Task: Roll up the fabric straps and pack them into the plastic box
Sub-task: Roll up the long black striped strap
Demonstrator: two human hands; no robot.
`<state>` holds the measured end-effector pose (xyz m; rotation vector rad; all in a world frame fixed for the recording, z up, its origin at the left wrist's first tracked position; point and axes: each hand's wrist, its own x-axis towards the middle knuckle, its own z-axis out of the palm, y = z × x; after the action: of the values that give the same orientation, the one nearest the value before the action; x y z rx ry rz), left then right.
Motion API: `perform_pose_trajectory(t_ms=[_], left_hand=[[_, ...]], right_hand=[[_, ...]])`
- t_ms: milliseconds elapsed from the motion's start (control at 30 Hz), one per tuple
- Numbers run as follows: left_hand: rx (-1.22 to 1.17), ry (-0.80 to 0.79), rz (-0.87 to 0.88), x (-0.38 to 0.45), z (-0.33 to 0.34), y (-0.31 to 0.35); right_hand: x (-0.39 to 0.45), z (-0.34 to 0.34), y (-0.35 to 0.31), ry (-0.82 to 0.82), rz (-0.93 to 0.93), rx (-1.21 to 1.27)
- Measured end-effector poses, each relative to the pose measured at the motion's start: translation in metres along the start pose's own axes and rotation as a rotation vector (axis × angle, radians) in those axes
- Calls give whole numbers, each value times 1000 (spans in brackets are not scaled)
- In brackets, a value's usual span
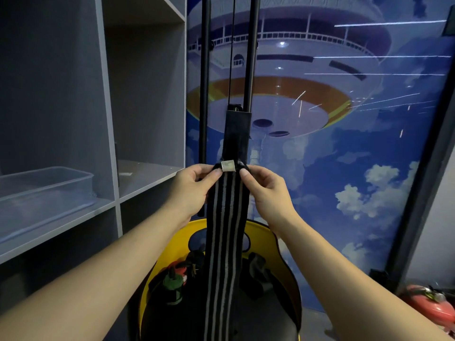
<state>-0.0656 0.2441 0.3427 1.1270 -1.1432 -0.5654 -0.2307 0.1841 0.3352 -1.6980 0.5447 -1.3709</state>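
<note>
A long black fabric strap (224, 242) with grey stripes hangs straight down in front of me. Its top is folded over, showing a small white label, and a black flap stands up above the fold. My left hand (194, 188) pinches the fold's left edge, and my right hand (263, 190) pinches its right edge. The clear plastic box (44, 193) sits on the grey shelf at the left, apart from both hands. More dark straps lie in the yellow bin (283, 257) below the hanging strap.
A grey shelving unit (110, 119) fills the left side. Black poles (204, 94) stand against a blue mural wall behind the strap. A red fire extinguisher (430, 303) lies on the floor at the lower right.
</note>
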Motion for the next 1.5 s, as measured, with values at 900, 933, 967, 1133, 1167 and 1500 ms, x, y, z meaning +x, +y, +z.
perform_pose_trajectory(t_ms=[900,933,967,1133,1167,1500], left_hand=[[82,-157,-52,-23,6,-35],[86,-151,-73,-22,7,-44],[101,-145,-93,-20,7,-54],[202,-118,-223,-14,6,-128],[219,-107,-258,-13,5,-146],[229,77,-495,13,10,-276]], right_hand=[[-29,0,27,56,6,-338],[-28,0,36,59,19,-346],[-28,0,47,61,32,-362],[-31,-2,121,-5,164,-474],[-31,-3,138,-33,195,-504],[-15,2,259,-129,389,-631]])
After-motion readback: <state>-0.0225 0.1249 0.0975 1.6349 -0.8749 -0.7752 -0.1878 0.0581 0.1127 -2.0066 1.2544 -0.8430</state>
